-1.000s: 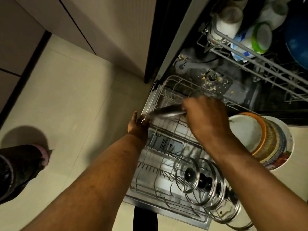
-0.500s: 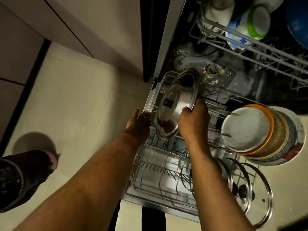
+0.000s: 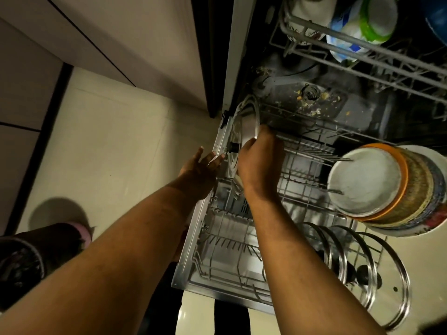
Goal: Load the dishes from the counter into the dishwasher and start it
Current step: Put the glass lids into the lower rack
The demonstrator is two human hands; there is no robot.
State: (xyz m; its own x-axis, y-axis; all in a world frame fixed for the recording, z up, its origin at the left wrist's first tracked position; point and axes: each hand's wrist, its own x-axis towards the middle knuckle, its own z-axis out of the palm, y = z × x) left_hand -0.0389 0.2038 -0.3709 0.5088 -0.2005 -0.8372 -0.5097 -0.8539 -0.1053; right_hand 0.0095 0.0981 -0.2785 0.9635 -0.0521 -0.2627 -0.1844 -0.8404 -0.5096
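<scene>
Glass lid (image 3: 244,131) stood on edge, gripped by the right hand (image 3: 261,163); the left hand (image 3: 198,170) lay straight-fingered just beside those fingers. Released before seating in the rack (image 3: 302,151), it could topple.

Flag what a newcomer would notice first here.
The right hand grips a round steel-rimmed glass pot lid on edge at the far-left corner of the pulled-out wire lower rack, the left hand open beside it. On the rack's right side stands a stack of round plates, with more glass lids lined up nearer. Food scraps litter the dark dishwasher floor behind the rack.
</scene>
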